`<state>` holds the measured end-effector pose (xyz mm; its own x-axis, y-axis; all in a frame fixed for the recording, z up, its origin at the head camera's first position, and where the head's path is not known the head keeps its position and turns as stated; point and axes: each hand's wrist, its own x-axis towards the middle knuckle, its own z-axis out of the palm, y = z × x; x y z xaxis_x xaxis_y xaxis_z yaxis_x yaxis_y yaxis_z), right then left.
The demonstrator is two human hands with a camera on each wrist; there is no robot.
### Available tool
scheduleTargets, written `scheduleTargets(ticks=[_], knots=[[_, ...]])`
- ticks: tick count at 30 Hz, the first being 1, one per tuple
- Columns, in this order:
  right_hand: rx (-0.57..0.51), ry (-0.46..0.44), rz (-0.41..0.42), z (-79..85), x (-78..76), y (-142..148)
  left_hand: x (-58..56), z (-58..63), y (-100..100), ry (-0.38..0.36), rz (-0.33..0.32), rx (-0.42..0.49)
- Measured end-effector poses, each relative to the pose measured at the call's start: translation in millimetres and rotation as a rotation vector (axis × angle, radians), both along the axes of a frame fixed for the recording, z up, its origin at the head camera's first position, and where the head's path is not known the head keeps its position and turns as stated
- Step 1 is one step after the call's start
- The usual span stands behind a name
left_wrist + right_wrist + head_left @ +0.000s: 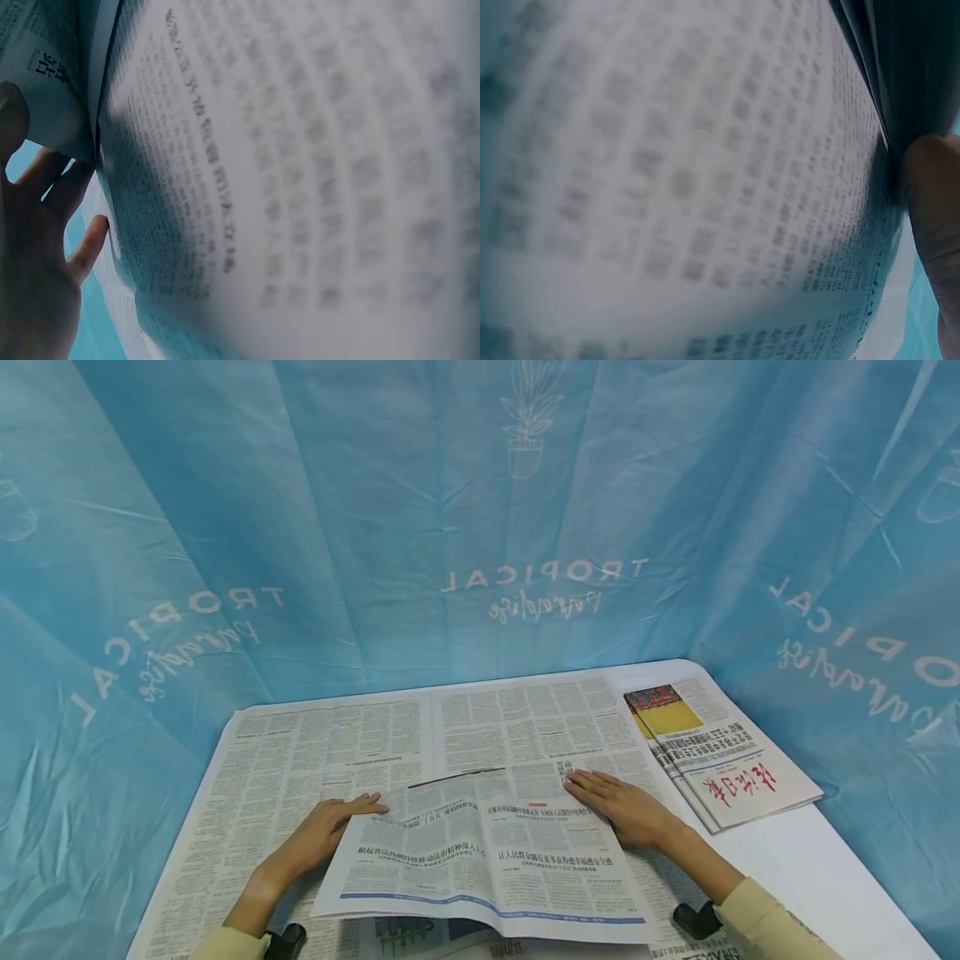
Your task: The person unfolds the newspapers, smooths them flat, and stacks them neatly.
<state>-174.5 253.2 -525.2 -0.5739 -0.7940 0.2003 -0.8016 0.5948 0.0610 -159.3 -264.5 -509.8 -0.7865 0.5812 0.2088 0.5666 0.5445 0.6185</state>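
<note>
An opened, creased newspaper [420, 852] lies in front of me, its near edge with a blue stripe raised off the table. At its upper left edge my left hand [326, 831] pinches the paper. In the left wrist view the thumb [11, 124] is on one side of a sheet and the other fingers reach behind it. My right hand [626, 810] holds the upper right part, fingers laid over the top. Its thumb [930, 180] meets the paper's edge in the right wrist view; its other fingers are hidden there.
Newspaper sheets [277, 760] cover much of the white table [832, 860]. Two folded newspapers [742, 768] with red lettering overlap at the right. Below the raised edge, a printed page with a picture [405, 937] shows. A blue curtain [450, 510] surrounds the table's back and sides.
</note>
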Motion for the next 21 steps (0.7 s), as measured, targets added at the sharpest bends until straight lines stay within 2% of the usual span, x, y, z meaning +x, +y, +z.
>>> scheduleTargets(ticks=[3, 8, 11, 15, 18, 21], knots=[[-0.038, 0.031, 0.006, 0.5, -2.8, -1, -1.6, 0.1, -1, -0.068, -0.015, 0.039], [-0.052, 0.044, 0.02, 0.7, -4.3, -1, 0.3, 1.0, -2, -0.139, -0.001, 0.031], [-0.053, -0.001, 0.015, 1.4, -1.6, 2, 4.5, 2.2, -2, -0.18, 0.024, -0.002], [-0.077, -0.086, -0.038, 4.5, 4.2, 5, 10.4, 3.5, -1, -0.235, 0.043, -0.017], [-0.094, -0.121, -0.076, 8.1, 8.0, 7, 12.1, 3.9, -1, -0.251, 0.05, -0.006], [-0.121, -0.167, -0.088, 11.5, 10.2, 8, 11.3, 3.6, -2, -0.248, 0.029, 0.014]])
